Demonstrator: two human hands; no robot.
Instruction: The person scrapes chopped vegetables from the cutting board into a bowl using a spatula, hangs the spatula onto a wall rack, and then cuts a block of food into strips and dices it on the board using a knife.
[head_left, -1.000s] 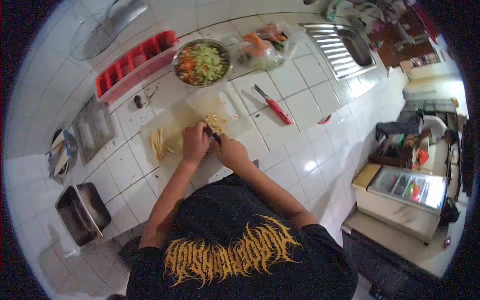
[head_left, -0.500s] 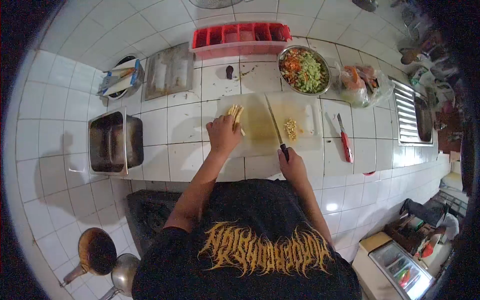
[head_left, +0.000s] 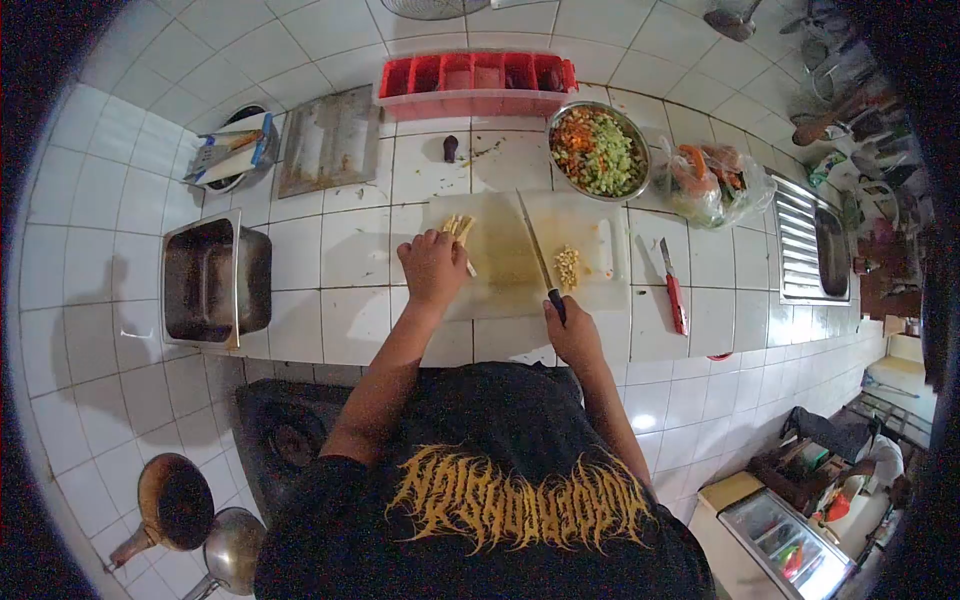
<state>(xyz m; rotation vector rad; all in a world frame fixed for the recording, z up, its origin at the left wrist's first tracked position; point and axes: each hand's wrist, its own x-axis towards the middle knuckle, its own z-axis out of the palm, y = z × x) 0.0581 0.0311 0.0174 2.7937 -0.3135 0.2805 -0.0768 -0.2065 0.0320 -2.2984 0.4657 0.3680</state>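
My left hand (head_left: pixel 433 268) is closed on pale yellow sticks (head_left: pixel 459 229) at the left end of the translucent cutting board (head_left: pixel 500 300). In my right hand (head_left: pixel 573 332) is the black handle of a long knife (head_left: pixel 537 243), whose blade lies over the board and points away from me. Small chopped pale pieces (head_left: pixel 567 268) sit in a pile right of the blade. Beyond the board stands a metal bowl (head_left: pixel 643 182) of diced orange and green vegetables. A red-handled knife (head_left: pixel 674 292) lies on the tiles to the right.
A red compartment box (head_left: pixel 470 104) stands by the back wall, with a metal tray (head_left: pixel 328 143) beside it. A steel container (head_left: pixel 236 290) is at left. A bag of vegetables (head_left: pixel 712 187) lies near the sink (head_left: pixel 832 250). Pans (head_left: pixel 175 502) hang lower left.
Since one second ago, my hands have parted, my left hand has gone to the sticks, and the knife has swung to point away from me. The view has turned.
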